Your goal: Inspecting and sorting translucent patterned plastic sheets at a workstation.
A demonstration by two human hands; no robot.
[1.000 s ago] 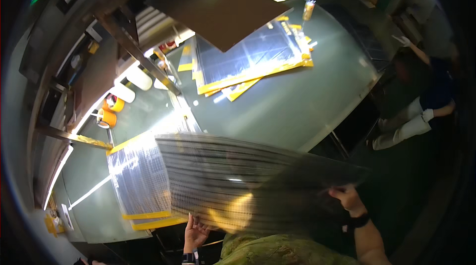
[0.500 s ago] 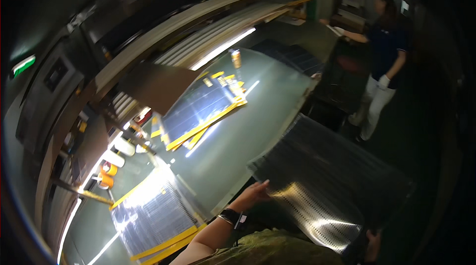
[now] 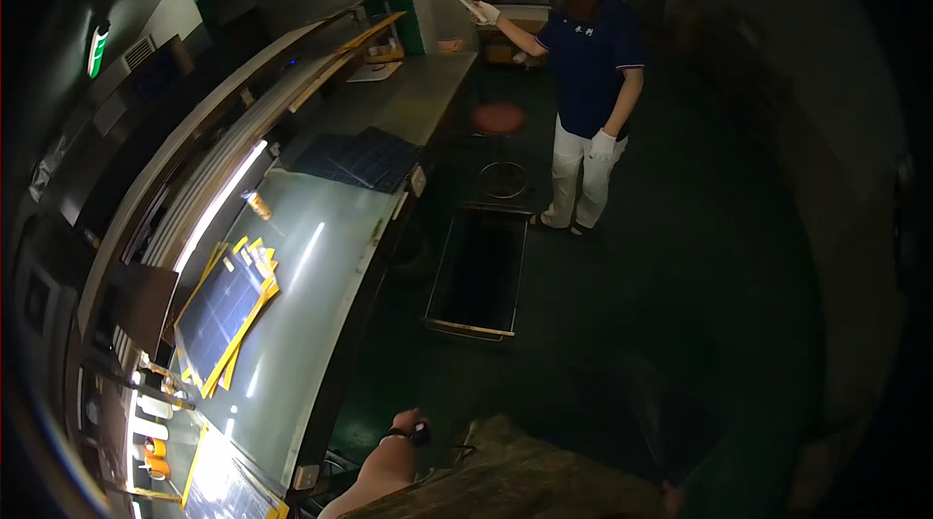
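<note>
My left hand (image 3: 409,419) is low in the view, to the right of the bench's front edge. Its fingers look loosely curled, and nothing shows in them; a dark band (image 3: 420,434) circles the wrist. At the lower edge, only a sliver of my right hand (image 3: 673,496) appears beside a large dark, thin sheet (image 3: 656,412). The fingers seem closed on that sheet's edge, though most of them are hidden. The sheet hangs in front of me, hard to tell from the dark floor.
Along the left runs a long green-topped bench (image 3: 335,257) with yellow-edged dark panels (image 3: 224,315) and orange rolls (image 3: 155,458). Dark sheets (image 3: 360,157) lie farther along. A person (image 3: 591,62) in white gloves stands ahead, near a low framed cart (image 3: 476,271) and a red stool (image 3: 499,118).
My view has swung right, shifting the bench leftward. The left hand has come away from the sheet's edge. The sheet and right hand now sit lower in the view.
</note>
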